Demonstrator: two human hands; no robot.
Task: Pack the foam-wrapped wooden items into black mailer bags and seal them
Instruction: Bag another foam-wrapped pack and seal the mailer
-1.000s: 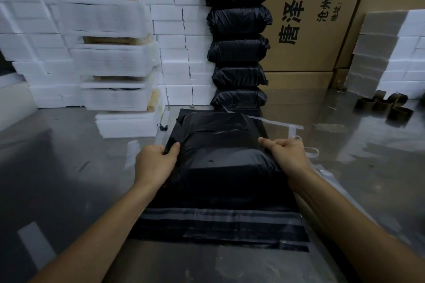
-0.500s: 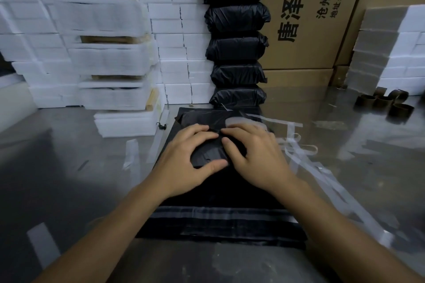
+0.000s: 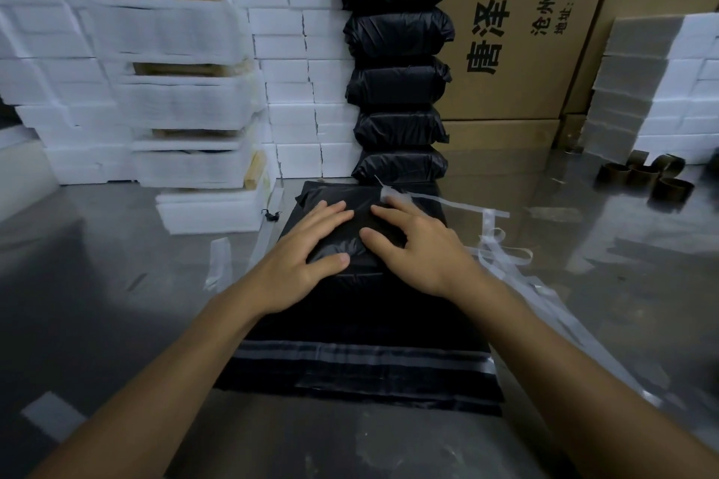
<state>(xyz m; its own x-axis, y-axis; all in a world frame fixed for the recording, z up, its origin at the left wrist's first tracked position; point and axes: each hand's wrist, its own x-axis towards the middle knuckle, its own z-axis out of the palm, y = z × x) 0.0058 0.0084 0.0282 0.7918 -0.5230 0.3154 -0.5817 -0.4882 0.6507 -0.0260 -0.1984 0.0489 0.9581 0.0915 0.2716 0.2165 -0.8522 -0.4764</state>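
Observation:
A black mailer bag (image 3: 362, 327) lies on the metal table (image 3: 116, 303) in front of me, bulging at its far end with a packed item inside. Its open flap with a grey adhesive strip (image 3: 362, 356) points toward me. My left hand (image 3: 307, 259) and my right hand (image 3: 418, 247) press flat on the bulge, fingers spread and straight, side by side. Behind the bag stands a stack of several sealed black bags (image 3: 397, 62). Foam-wrapped wooden items (image 3: 186, 97) are piled at the back left.
White foam blocks (image 3: 295, 62) form a wall at the back, with cardboard boxes (image 3: 525, 31) to the right. Clear peeled liner strips (image 3: 502, 245) lie right of the bag. Empty tape cores (image 3: 646, 177) and more foam (image 3: 661, 89) sit at the far right.
My hands moved from the bag's two sides onto the top of the bulge, and now press it a little flatter and farther from me.

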